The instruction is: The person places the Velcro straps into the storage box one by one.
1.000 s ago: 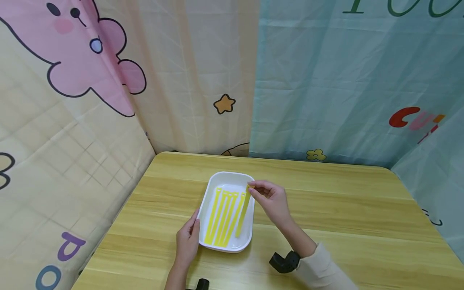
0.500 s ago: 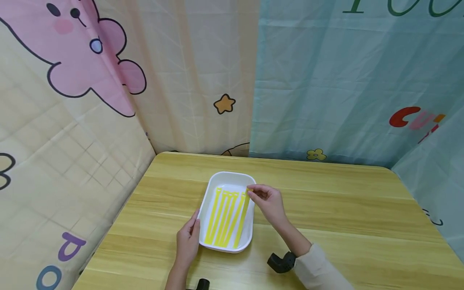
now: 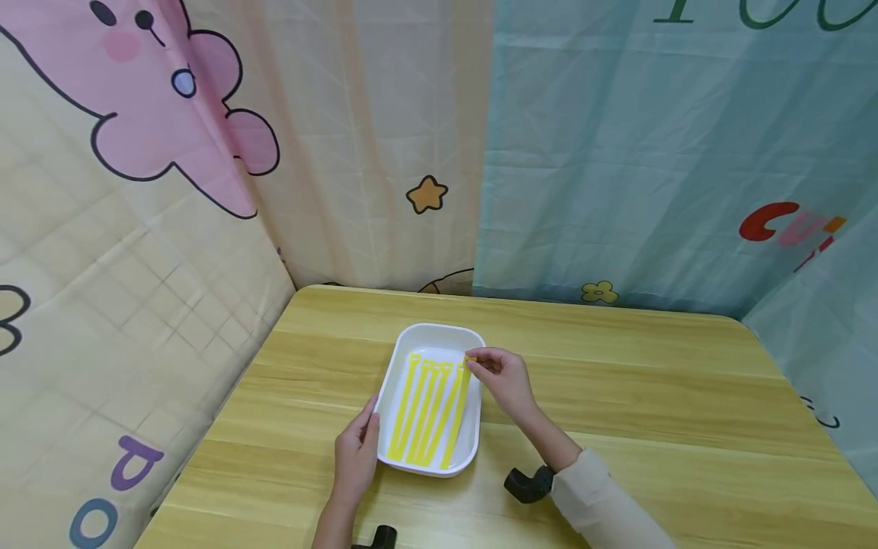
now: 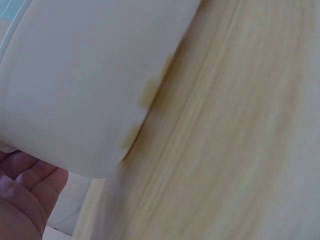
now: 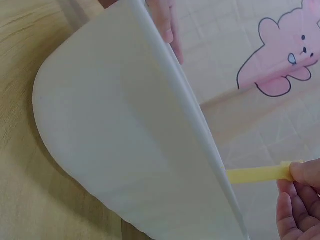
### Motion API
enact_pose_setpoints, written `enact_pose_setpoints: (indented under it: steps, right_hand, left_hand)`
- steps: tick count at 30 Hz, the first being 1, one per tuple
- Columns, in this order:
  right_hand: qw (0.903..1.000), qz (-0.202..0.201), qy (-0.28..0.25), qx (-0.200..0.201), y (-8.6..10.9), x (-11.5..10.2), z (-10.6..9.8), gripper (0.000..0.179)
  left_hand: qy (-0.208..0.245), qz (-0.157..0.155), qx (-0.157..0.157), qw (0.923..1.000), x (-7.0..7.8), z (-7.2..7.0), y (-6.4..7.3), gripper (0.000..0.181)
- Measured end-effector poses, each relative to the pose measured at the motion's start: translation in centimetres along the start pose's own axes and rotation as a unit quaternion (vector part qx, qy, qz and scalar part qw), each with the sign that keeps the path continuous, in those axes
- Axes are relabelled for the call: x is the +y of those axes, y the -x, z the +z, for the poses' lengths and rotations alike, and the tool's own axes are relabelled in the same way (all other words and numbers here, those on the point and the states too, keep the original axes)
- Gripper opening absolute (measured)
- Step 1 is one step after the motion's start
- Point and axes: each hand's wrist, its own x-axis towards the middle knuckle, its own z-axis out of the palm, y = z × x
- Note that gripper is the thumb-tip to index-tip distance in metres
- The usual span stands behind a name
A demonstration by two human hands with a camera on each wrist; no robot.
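Note:
A white rectangular tray point(image 3: 428, 470) sits on the table, with several flat yellow straps point(image 3: 409, 412) lying lengthwise in it, roughly side by side. Each strap has a small slotted head at its far end. My left hand point(image 3: 356, 451) holds the tray by its left rim; in the left wrist view its curled fingers point(image 4: 31, 175) come up against the tray's outside. Over the right rim, my right hand point(image 3: 504, 379) pinches one yellow strap point(image 5: 260, 174) by its head between thumb and fingertips. The strap's other end reaches down into the tray, beside the rightmost of the others.
A wood-grain table point(image 3: 652, 396) extends around the tray on all sides. Printed curtains point(image 3: 384, 152) hang behind and to the sides of it. Black wrist mounts point(image 3: 528, 485) stick out from both wrists above the table.
My right hand has come slightly down and left, and the held strap's lower end has moved toward the tray's near end. The left hand and the tray stay in place.

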Motion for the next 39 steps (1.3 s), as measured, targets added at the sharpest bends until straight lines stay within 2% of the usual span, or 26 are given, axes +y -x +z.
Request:
enact_pose_setpoints:
  steps: [3, 9, 11, 17, 25, 31, 35, 37, 39]
  right_hand:
    - [0.9999, 0.009, 0.006, 0.002, -0.1, 0.3, 0.0, 0.015]
    - [0.9997, 0.018, 0.017, 0.004, -1.0, 2.6, -0.1, 0.016]
    - [0.9997, 0.017, 0.018, 0.003, -1.4, 3.5, -0.1, 0.016]
    - [0.9997, 0.009, 0.023, 0.005, -1.8, 4.3, -0.1, 0.016]
    - [0.9998, 0.015, 0.01, -0.006, -2.0, 4.9, 0.0, 0.022]
    - [0.9996, 0.021, 0.014, 0.013, -1.8, 5.3, -0.4, 0.026]
    - [0.9987, 0.02, 0.013, 0.045, -1.3, 5.9, -1.5, 0.026]
    - [0.9984, 0.024, 0.012, 0.05, -1.0, 6.1, -2.5, 0.026]
    - [0.9981, 0.034, 0.026, 0.045, -0.5, 6.2, -3.9, 0.029]
  left_hand:
    - [0.007, -0.004, 0.0, 1.0, 0.6, 0.0, 0.1, 0.033]
    - [-0.004, -0.019, 0.0, 0.9998, 4.0, 0.0, 0.7, 0.032]
    - [-0.008, -0.018, 0.001, 0.9998, 4.4, 0.0, 0.8, 0.032]
    - [-0.009, -0.017, 0.002, 0.9998, 4.5, 0.0, 0.9, 0.032]
    - [-0.022, -0.002, 0.002, 0.9998, 4.0, -0.1, 0.9, 0.031]
    - [-0.005, 0.0, 0.003, 1.0, 1.1, 0.0, 0.5, 0.033]
    - [0.005, 0.005, 0.003, 1.0, 0.0, 0.1, 0.4, 0.035]
    - [0.005, 0.008, 0.006, 0.9999, 0.1, 0.0, 0.4, 0.038]
    - [-0.019, 0.014, 0.01, 0.9997, 0.5, -0.3, 0.3, 0.042]
